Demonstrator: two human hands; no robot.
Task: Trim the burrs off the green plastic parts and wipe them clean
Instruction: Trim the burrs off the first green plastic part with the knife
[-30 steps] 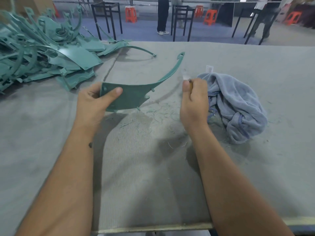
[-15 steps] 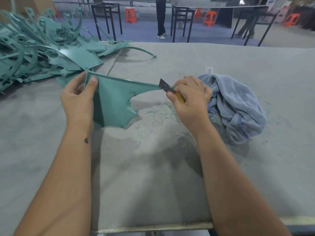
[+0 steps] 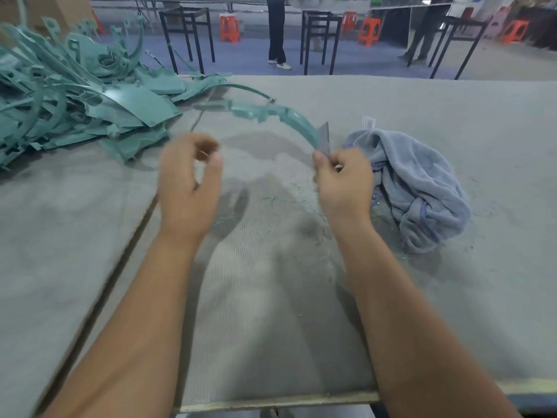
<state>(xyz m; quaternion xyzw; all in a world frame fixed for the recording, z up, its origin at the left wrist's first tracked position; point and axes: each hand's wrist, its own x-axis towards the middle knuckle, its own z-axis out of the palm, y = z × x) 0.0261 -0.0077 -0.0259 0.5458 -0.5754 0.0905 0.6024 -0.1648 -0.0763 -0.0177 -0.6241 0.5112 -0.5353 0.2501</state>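
Grey felt covers the worktable (image 3: 452, 122), and beyond its far edge stand black metal frames and orange stools (image 3: 229, 28) on a blue floor. At ten o'clock a heap of green plastic parts (image 3: 75, 98) waits, presumably the untrimmed stock kept within easy reach. One curved green part (image 3: 271, 113) arcs in mid-air at twelve o'clock, blurred; its near end meets the right hand (image 3: 343, 182), whose fingers are curled tight around a small blade (image 3: 325, 137) that points up against the strip, seemingly to shave its edge. The left hand (image 3: 188, 182) hovers at eleven o'clock with fingers loosely curled; motion blur keeps me from telling whether it pinches anything, though it looks free of the part. Fine green shavings (image 3: 271, 200) litter the felt between the hands. A crumpled blue towel (image 3: 416, 188) lies at one o'clock just beside the right hand, handy, I would judge, for the wiping to follow.
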